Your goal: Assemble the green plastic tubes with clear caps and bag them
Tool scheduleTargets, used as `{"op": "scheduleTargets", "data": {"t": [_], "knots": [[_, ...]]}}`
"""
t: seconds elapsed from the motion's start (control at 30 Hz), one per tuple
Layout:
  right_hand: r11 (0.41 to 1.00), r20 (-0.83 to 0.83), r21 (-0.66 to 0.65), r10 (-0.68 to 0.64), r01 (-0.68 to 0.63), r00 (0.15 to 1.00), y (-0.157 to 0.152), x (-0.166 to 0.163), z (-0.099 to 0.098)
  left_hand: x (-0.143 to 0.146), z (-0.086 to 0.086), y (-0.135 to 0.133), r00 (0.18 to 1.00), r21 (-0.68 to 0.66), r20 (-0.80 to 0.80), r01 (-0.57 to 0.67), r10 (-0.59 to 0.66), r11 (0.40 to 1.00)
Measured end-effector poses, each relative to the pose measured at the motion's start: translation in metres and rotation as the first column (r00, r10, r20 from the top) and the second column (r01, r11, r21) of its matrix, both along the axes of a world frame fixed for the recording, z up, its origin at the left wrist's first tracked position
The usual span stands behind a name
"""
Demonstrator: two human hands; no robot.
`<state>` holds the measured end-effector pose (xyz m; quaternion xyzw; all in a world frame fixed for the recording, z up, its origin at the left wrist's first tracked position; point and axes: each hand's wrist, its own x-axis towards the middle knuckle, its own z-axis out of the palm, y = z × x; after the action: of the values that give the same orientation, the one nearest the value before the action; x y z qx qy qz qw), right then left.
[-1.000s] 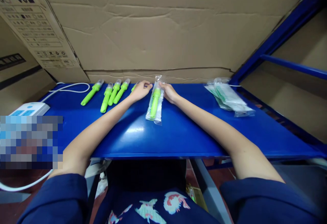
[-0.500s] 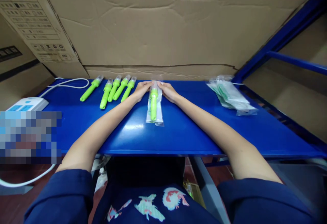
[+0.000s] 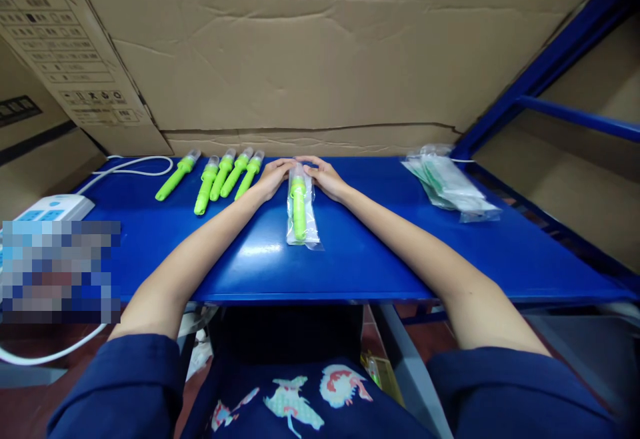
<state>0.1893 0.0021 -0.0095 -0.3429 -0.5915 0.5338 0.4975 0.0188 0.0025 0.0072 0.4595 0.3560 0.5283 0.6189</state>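
Observation:
On the blue table lies a clear plastic bag [image 3: 312, 229] with a lime-green stick [image 3: 299, 207] inside, its clear-capped end pointing away from me. My left hand [image 3: 274, 179] has its fingers closed at the bag's far left corner. From the other side my right hand [image 3: 325, 179] grips the same far end, fingers curled over the top edge and thumb near the cap. The fingertips partly hide that end of the bag. Left of my left hand are several more lime-green sticks [image 3: 225, 179] with clear caps, lying loose and unbagged.
A pile of clear plastic bags [image 3: 450, 182] lies at the right. A white power strip [image 3: 65, 207] and its cable [image 3: 145, 171] are at the left. A cardboard wall [image 3: 300, 72] stands behind the table [image 3: 370, 259], and a blue metal frame [image 3: 575, 115] rises at the right.
My right hand's fingers have moved left over the bag's far end, toward the left hand. The bag's near end has shifted slightly.

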Motion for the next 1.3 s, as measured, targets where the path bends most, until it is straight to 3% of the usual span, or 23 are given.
{"op": "scheduleTargets", "data": {"t": [0.33, 0.63, 0.97, 1.3], "knots": [[0.986, 0.042, 0.011, -0.166, 0.166, 0.985, -0.013, -0.005, 0.005, -0.002, -0.001, -0.004, 1.0, 0.044, -0.02, -0.019, 0.02, 0.999], [0.99, 0.034, 0.054, -0.131, 0.13, 0.991, -0.013, -0.003, 0.004, -0.003, -0.01, 0.003, 1.0, 0.084, -0.002, -0.027, 0.027, 0.996], [0.992, -0.033, 0.005, -0.123, 0.123, 0.992, -0.009, -0.001, -0.002, -0.005, -0.003, 0.002, 1.0, 0.041, 0.014, 0.014, -0.014, 0.999], [0.991, -0.054, -0.078, -0.114, 0.109, 0.992, -0.011, -0.004, 0.007, -0.003, -0.015, 0.003, 0.999, 0.108, -0.032, -0.035, 0.039, 0.994]]}}
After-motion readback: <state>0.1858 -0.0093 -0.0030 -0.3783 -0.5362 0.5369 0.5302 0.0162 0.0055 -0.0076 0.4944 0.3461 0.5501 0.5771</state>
